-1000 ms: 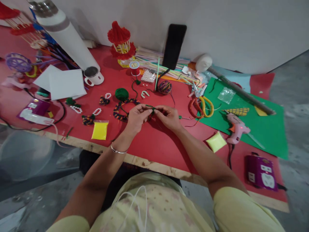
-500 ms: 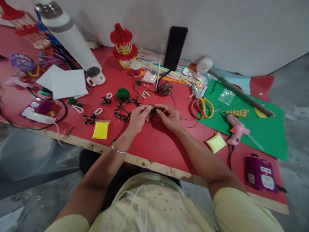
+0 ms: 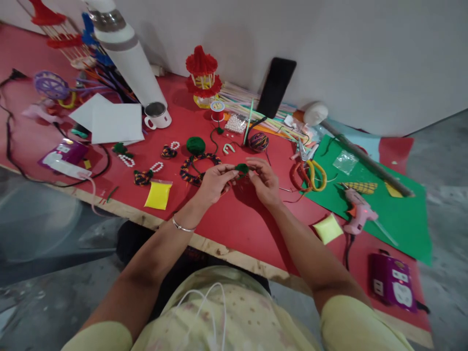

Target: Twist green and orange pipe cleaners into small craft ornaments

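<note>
A small dark green yarn piece (image 3: 242,168) is pinched between both hands above the red table. My left hand (image 3: 218,182) grips its left side with closed fingertips. On the other side my right hand (image 3: 263,182) holds it between thumb and fingers. Just behind and left of my left hand lies a braided dark and orange yarn ring (image 3: 185,171), partly hidden by that hand. A green yarn ball (image 3: 196,145) sits beyond the ring, and a multicoloured yarn ball (image 3: 259,141) lies beyond the hands.
Orange and yellow scissors (image 3: 316,174) and a pink glue gun (image 3: 360,210) lie at the right. A yellow packet (image 3: 158,194) is near the front edge. A phone (image 3: 277,87) leans at the back; a white mug (image 3: 158,116) stands left.
The green piece has shifted slightly right and turned, showing a rounder face. My hands have moved a little right with it. The whole view has shifted slightly.
</note>
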A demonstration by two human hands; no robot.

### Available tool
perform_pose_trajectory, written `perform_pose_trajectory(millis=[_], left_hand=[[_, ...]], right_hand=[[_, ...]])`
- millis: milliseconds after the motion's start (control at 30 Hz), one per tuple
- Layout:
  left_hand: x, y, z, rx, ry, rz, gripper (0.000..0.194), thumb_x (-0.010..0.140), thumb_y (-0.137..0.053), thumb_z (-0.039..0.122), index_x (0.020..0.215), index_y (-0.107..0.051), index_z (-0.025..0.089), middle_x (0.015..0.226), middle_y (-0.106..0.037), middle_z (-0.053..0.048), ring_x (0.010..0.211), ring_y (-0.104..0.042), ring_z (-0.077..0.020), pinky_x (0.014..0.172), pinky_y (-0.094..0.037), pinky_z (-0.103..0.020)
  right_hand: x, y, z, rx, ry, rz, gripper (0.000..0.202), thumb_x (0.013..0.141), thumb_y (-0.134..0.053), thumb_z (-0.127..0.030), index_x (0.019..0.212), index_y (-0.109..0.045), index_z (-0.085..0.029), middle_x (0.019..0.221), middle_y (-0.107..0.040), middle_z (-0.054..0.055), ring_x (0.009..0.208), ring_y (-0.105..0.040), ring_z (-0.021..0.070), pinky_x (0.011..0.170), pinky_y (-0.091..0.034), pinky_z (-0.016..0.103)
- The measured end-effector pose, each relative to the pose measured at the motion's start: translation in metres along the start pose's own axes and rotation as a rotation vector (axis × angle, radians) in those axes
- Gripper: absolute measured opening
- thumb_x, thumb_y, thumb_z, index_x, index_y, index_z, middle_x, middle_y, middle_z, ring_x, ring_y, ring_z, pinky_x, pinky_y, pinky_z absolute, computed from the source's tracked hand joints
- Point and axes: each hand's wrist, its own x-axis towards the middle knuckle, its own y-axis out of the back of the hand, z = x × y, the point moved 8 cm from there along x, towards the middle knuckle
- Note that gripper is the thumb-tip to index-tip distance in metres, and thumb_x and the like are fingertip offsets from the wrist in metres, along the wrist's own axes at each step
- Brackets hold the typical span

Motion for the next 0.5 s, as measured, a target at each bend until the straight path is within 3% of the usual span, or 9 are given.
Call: perform_pose_trajectory(millis=[133, 233, 333, 500], left_hand=[[0.002, 0.002, -0.001, 0.004, -0.033, 0.025, 0.031, 0.066, -0.083, 0.034, 0.088, -0.071, 0.015, 0.062, -0.063, 0.002, 0.047, -0.052, -0.0069, 0.037, -0.032, -0.018], [0.001, 0.001, 0.000, 0.049, -0.052, 0.015, 0.028, 0.067, -0.081, 0.032, 0.086, -0.072, 0.014, 0.058, -0.061, 0.002, 0.045, -0.050, -0.0069, 0.038, -0.031, -0.019], [-0.003, 0.000, 0.004, 0.159, -0.100, 0.035, 0.026, 0.070, -0.078, 0.032, 0.087, -0.073, 0.014, 0.056, -0.059, 0.003, 0.041, -0.044, -0.0054, 0.041, -0.030, -0.021], [-0.007, 0.001, 0.021, 0.374, -0.337, 0.085, 0.024, 0.071, -0.080, 0.033, 0.085, -0.074, 0.015, 0.081, -0.070, -0.004, 0.069, -0.060, -0.0119, 0.065, -0.045, -0.024]], right_hand=[[-0.004, -0.004, 0.015, 0.135, -0.207, -0.014, 0.043, 0.094, -0.056, -0.053, 0.126, -0.064, -0.027, 0.106, -0.072, 0.007, 0.079, -0.068, 0.0167, 0.062, -0.057, 0.029], [-0.005, -0.009, 0.014, 0.083, -0.212, -0.064, 0.045, 0.087, -0.068, -0.053, 0.122, -0.067, -0.024, 0.096, -0.074, 0.006, 0.074, -0.068, 0.0164, 0.062, -0.057, 0.029], [-0.004, -0.007, 0.016, 0.031, -0.209, -0.033, 0.036, 0.086, -0.070, -0.049, 0.108, -0.072, -0.021, 0.087, -0.074, 0.005, 0.070, -0.067, 0.0147, 0.065, -0.056, 0.028], [-0.004, -0.006, 0.022, -0.003, -0.206, -0.034, 0.030, 0.088, -0.067, -0.046, 0.102, -0.074, -0.021, 0.085, -0.074, 0.004, 0.070, -0.066, 0.0146, 0.065, -0.055, 0.028]])
